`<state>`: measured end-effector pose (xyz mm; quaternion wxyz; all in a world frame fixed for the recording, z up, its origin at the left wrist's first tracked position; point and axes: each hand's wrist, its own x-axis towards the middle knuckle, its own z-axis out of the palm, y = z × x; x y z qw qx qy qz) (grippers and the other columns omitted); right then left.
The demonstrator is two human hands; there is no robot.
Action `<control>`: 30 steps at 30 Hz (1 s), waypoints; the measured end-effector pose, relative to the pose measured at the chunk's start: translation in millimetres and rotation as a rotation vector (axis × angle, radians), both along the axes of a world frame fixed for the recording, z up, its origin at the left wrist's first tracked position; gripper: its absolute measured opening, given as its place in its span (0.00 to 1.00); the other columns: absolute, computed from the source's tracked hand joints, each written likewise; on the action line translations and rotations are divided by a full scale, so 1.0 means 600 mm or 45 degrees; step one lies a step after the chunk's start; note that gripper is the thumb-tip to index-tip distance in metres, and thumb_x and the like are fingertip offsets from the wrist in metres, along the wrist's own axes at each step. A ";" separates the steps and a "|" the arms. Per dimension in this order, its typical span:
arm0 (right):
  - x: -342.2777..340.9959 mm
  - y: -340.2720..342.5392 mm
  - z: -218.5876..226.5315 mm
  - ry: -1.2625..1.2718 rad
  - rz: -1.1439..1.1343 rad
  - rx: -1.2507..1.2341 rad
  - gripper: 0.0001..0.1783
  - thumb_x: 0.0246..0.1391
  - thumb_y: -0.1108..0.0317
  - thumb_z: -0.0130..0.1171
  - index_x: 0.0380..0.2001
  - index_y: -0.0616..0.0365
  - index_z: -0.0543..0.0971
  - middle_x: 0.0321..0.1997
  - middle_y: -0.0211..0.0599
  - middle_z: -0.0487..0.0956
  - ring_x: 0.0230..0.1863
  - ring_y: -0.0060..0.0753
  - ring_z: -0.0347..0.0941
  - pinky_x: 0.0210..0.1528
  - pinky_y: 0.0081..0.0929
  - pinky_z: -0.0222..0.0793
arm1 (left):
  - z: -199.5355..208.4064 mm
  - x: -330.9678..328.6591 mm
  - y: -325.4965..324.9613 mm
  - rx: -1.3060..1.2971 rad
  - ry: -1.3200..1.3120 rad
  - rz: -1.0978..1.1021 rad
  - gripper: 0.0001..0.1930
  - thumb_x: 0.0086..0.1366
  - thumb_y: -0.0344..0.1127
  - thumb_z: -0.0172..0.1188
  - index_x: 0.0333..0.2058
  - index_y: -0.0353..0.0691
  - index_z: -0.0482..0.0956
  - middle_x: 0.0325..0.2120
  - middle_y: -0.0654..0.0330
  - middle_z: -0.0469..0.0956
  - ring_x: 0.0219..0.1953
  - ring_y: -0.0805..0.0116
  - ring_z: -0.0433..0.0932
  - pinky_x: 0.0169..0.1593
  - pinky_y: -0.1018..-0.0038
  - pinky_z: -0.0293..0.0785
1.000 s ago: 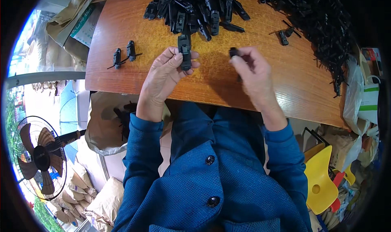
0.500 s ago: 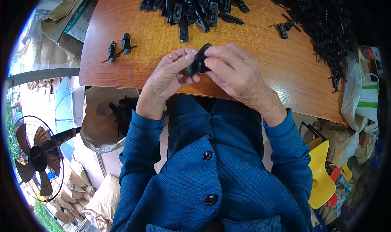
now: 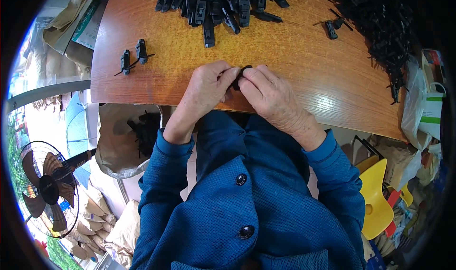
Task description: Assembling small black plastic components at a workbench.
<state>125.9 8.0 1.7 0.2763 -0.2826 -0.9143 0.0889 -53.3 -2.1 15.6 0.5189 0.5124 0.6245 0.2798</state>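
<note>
The left hand [image 3: 205,87] and the right hand [image 3: 273,95] come together from my viewpoint, fingertips of both clamped on one small black part [image 3: 236,84]. It sits in the narrow gap between the hands, mostly covered by fingers, so I cannot make out its shape. Both hands are just inside the near edge of the desk [image 3: 175,59]. Beyond them I have a stretch of bare wood up to a pile of black pieces [image 3: 243,13]. Bare wood also reaches left to two small black assemblies [image 3: 141,52], near the left edge, and right toward a dark heap [image 3: 382,28] along the far-right side. Below the near edge, left, stands an open paper sack [image 3: 111,144].
</note>
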 end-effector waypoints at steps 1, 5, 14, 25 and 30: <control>0.003 0.002 -0.003 0.000 -0.004 -0.002 0.11 0.40 0.77 0.58 0.32 0.63 0.75 0.34 0.38 0.73 0.36 0.37 0.73 0.35 0.27 0.74 | 0.001 0.000 0.006 -0.030 -0.004 -0.056 0.14 0.68 0.39 0.53 0.30 0.34 0.76 0.18 0.63 0.73 0.18 0.79 0.72 0.21 0.83 0.67; 0.004 0.012 -0.017 0.173 -0.121 -0.158 0.07 0.43 0.76 0.59 0.27 0.60 0.71 0.34 0.40 0.70 0.36 0.36 0.72 0.33 0.28 0.74 | -0.015 0.005 0.009 0.154 -0.128 -0.052 0.12 0.67 0.36 0.55 0.34 0.30 0.76 0.21 0.60 0.75 0.22 0.76 0.73 0.26 0.79 0.69; -0.013 0.036 0.012 0.281 -0.243 -0.367 0.17 0.41 0.77 0.64 0.38 0.60 0.74 0.38 0.41 0.74 0.41 0.45 0.72 0.44 0.33 0.69 | -0.050 0.026 -0.009 0.414 -0.097 0.326 0.10 0.61 0.30 0.61 0.39 0.33 0.74 0.29 0.59 0.79 0.31 0.75 0.75 0.36 0.78 0.73; -0.043 0.047 0.032 0.799 -0.326 -1.754 0.17 0.49 0.76 0.64 0.44 0.63 0.74 0.37 0.33 0.77 0.39 0.23 0.74 0.44 0.22 0.71 | 0.000 -0.011 -0.001 0.297 -0.405 0.328 0.08 0.60 0.31 0.60 0.35 0.33 0.73 0.24 0.61 0.75 0.28 0.76 0.72 0.31 0.77 0.70; -0.014 0.106 -0.013 0.562 -0.091 -1.157 0.36 0.45 0.67 0.69 0.57 0.58 0.66 0.46 0.38 0.72 0.45 0.29 0.70 0.39 0.22 0.71 | 0.014 -0.065 0.053 0.184 -0.246 0.511 0.08 0.64 0.29 0.55 0.40 0.34 0.73 0.31 0.58 0.75 0.31 0.73 0.75 0.32 0.78 0.73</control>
